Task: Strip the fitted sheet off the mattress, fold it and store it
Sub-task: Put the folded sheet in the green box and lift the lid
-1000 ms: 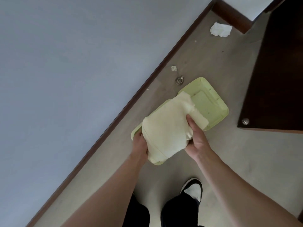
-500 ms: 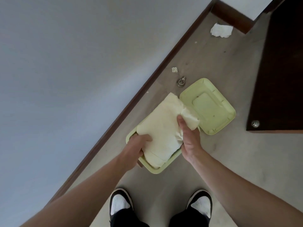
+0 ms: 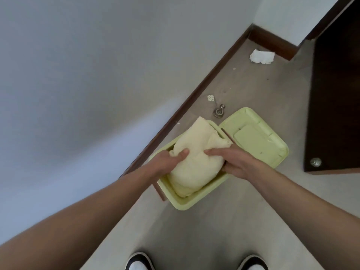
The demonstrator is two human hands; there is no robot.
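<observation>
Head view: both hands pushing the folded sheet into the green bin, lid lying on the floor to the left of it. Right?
Not quite. The lid lies to the right of the green bin, not the left; the head view shows it. The rest holds: left hand and right hand both push the folded sheet into the bin.

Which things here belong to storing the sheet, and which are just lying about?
Part of the job:
sheet, folded, gripped by left hand and right hand
green box, sheet going in
lid, off, beside the box

Lying about:
crumpled paper
metal ring bolt
small scrap
dark furniture
</observation>
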